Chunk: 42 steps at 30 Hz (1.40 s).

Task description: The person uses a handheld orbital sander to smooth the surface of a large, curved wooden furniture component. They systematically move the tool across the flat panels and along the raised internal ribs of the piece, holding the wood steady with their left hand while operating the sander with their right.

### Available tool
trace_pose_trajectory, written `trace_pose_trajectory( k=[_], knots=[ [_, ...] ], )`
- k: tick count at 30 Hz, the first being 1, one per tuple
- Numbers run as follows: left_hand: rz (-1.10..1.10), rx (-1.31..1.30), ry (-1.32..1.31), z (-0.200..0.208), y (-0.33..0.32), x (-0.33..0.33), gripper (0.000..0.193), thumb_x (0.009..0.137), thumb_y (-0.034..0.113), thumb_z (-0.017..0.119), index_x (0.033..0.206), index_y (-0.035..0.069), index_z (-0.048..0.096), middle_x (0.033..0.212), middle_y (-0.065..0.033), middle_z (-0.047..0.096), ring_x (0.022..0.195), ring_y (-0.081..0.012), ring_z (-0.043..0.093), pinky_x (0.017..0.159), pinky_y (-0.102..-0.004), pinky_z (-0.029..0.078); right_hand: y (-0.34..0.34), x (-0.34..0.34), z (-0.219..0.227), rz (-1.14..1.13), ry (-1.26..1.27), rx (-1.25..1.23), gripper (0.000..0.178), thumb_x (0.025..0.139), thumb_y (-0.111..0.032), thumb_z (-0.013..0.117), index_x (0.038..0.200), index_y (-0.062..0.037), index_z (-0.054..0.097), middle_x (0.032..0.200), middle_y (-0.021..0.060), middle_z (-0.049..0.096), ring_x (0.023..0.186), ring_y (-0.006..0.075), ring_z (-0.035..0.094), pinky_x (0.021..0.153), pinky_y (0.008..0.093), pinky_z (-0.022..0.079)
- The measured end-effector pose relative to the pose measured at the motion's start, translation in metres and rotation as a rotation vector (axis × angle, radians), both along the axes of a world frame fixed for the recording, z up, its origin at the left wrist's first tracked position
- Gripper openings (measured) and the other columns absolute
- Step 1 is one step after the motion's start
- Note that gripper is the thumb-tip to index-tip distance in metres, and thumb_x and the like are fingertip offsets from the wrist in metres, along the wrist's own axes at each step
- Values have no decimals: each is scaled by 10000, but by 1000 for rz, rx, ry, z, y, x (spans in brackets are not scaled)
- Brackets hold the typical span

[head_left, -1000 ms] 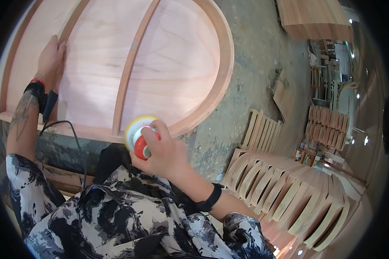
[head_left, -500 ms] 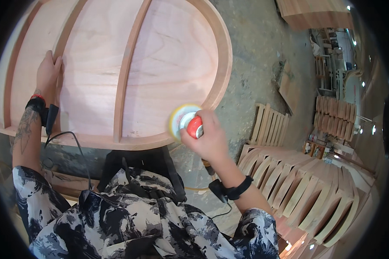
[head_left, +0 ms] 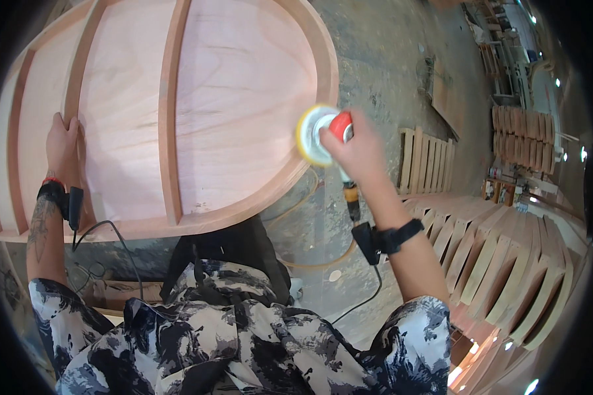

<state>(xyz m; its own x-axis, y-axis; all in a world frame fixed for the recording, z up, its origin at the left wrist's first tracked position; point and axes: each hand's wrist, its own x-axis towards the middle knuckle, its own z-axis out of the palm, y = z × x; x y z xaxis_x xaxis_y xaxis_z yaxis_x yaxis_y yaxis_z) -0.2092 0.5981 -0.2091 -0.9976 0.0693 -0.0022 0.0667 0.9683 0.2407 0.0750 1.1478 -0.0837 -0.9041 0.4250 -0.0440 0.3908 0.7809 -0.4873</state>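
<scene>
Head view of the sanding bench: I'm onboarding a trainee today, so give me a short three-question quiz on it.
1. True or false: the right hand holds the round sander at the rim of the oval wooden panel.
2. What does the left hand rest on?
3. The hose below the sander is: A yellow, B blue, C green.

Key: 1 true; 2 a raised wooden rib of the panel; 3 A.

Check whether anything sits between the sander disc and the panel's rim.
Nothing visible does. The right hand holds the sander with its disc right at the panel's rim; the hose hangs below, clear of it.
</scene>
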Motion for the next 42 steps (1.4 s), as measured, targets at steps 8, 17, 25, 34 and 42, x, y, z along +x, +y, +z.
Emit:
trace_pose_trajectory(
  k=[8,17,25,34,42],
  knots=[
    [-9,23,-27,-2,-3,-2,409,1007,377,573,1071,-23,513,985,-318,677,955,-513,655,798,-550,511,22,-9,5,-117,-30,-27,520,760,-402,782,1069,-16,621,968,265,684,938,438,669,836,496,536],
    [-7,55,-26,-2,-3,-2,405,1009,377,574,1043,-22,512,945,-307,663,919,-507,648,784,-538,502,-40,43,0,47,-16,17,620,764,-419,785,1228,-54,598,1136,225,627,943,430,695,809,511,588],
    [-3,78,-43,-7,-15,-5,411,999,383,579,1063,-21,529,974,-310,663,949,-516,642,817,-540,506,-135,69,2,233,7,-60,555,748,-401,795,1174,-76,650,1170,209,587,764,385,717,641,470,617],
    [-18,48,-41,-3,-13,-5,405,993,381,576,1065,-14,528,984,-305,674,940,-508,649,816,-537,510,-241,72,5,553,-147,-248,485,809,-380,738,1205,-127,621,1213,292,554,675,360,714,557,441,603],
    [15,130,-44,11,-4,8,382,990,368,576,1046,-7,522,947,-291,668,917,-492,656,797,-522,509,-161,63,6,287,16,-110,559,742,-395,786,1191,-102,628,1261,219,571,739,366,723,613,443,615]
  ],
)
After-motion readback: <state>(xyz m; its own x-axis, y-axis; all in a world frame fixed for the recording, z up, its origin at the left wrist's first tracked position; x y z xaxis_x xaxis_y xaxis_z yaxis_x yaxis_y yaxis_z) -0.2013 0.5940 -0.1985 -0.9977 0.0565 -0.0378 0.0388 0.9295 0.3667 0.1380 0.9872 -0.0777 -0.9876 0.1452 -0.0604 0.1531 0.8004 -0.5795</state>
